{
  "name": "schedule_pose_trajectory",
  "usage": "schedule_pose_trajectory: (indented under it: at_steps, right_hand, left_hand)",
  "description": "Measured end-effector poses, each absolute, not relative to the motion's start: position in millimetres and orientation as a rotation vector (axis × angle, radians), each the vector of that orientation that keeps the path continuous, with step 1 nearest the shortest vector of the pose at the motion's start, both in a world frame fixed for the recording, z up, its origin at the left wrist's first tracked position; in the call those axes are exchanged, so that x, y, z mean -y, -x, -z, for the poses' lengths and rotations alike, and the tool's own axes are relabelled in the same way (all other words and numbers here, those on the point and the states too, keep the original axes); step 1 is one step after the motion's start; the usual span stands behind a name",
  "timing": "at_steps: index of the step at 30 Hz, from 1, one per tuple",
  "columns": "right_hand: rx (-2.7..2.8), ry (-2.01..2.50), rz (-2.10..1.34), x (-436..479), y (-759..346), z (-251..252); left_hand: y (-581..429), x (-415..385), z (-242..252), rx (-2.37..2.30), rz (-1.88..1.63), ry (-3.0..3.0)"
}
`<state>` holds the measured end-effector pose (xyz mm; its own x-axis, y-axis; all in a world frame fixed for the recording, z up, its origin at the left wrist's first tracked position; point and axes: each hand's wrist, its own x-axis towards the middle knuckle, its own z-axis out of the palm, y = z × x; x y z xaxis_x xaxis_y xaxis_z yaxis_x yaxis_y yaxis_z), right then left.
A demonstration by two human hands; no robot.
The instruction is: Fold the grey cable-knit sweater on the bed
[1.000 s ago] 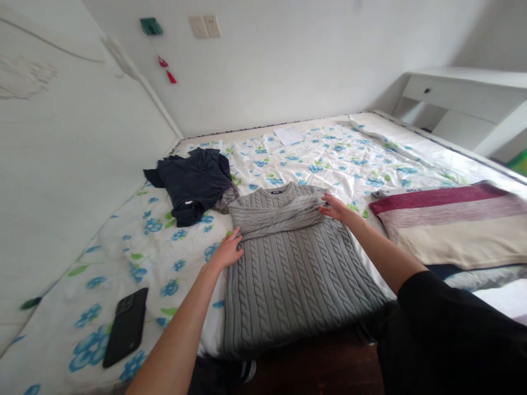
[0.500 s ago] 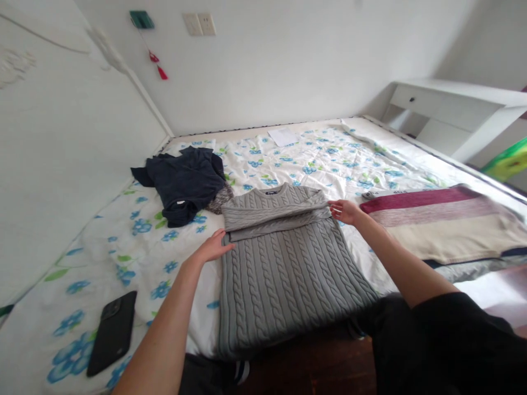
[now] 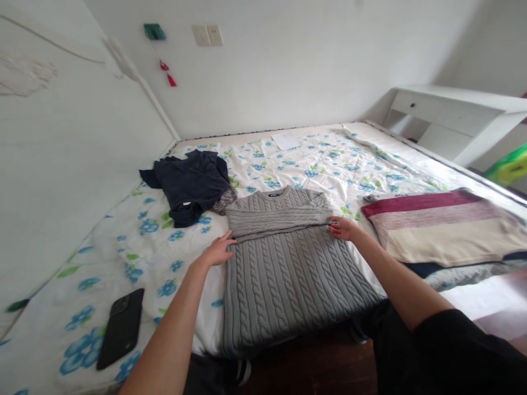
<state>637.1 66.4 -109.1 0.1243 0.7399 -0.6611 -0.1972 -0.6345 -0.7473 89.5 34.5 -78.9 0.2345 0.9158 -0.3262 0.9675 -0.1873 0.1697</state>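
A grey cable-knit sweater (image 3: 288, 280) lies flat in front of me, collar away from me, its lower edge at the near bed edge. Both sleeves (image 3: 280, 219) are laid across its chest in a horizontal band. At the left end of this band, my left hand (image 3: 217, 249) is open, fingertips touching the sweater's side. My right hand (image 3: 342, 227) is at the opposite end, its slightly bent fingers apart and touching the sleeve edge.
A crumpled dark navy garment (image 3: 187, 181) lies at the back left over a speckled one. Folded striped knitwear (image 3: 440, 225) is stacked to the right. A black phone (image 3: 121, 329) rests at the near left on the floral sheet (image 3: 173, 285). White paper (image 3: 286, 141) lies near the wall.
The sleeve band lies flatter, and the gap between its layers has closed. Both hands have shifted slightly toward me along the sweater's sides. The view has tilted a little.
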Motion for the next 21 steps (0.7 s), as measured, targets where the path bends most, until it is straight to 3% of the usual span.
schedule_pose_trajectory:
  at_steps: [9,16,21]
  right_hand:
    - [0.541,1.608,-1.518,-94.1,-614.4,104.9]
    - [0.755,1.254,-1.4,-117.7,-627.3,72.8]
    - [0.615,1.576,-1.477,-107.0,-640.1,94.1]
  left_hand:
    - [-93.5,-42.3,97.3,-1.775,0.159,-2.186]
    - [-79.2,-48.3,99.1,-1.862,-0.08,-1.984]
    - [-77.1,-44.6,95.4,-1.799,0.0,-1.92]
